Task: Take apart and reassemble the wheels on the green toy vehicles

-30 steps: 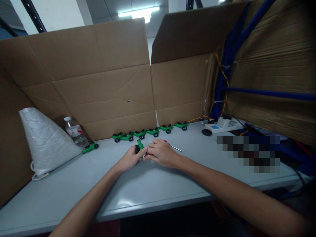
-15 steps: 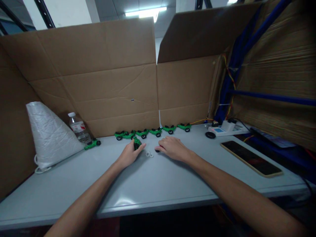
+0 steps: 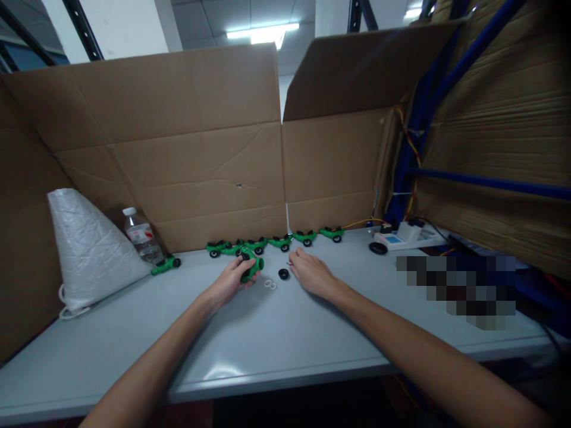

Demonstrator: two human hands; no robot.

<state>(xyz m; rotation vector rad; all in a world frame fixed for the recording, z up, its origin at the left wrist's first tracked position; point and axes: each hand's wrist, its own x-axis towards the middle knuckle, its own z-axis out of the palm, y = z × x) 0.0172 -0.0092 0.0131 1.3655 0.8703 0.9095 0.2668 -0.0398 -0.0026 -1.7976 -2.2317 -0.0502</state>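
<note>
My left hand [image 3: 229,280] is closed around a green toy vehicle body [image 3: 251,267], held just above the grey table [image 3: 276,333]. My right hand [image 3: 311,272] rests on the table to its right, with the fingers curled over a thin screwdriver whose tip [image 3: 289,262] shows at the fingertips. Between the two hands lie a loose black wheel [image 3: 283,274] and two small white rings [image 3: 270,285]. Behind the hands, several finished green toy vehicles [image 3: 272,242] stand in a row along the cardboard wall.
A white bag [image 3: 87,249] and a water bottle [image 3: 140,236] stand at the back left, with one more green toy [image 3: 165,265] beside them. Cardboard panels [image 3: 200,154] wall the back. A white device with wires [image 3: 401,236] and a black wheel [image 3: 377,248] sit at the back right.
My hands have parted. The black wheel and white rings now lie on the table between them. My left hand has lifted the green body and turned it.
</note>
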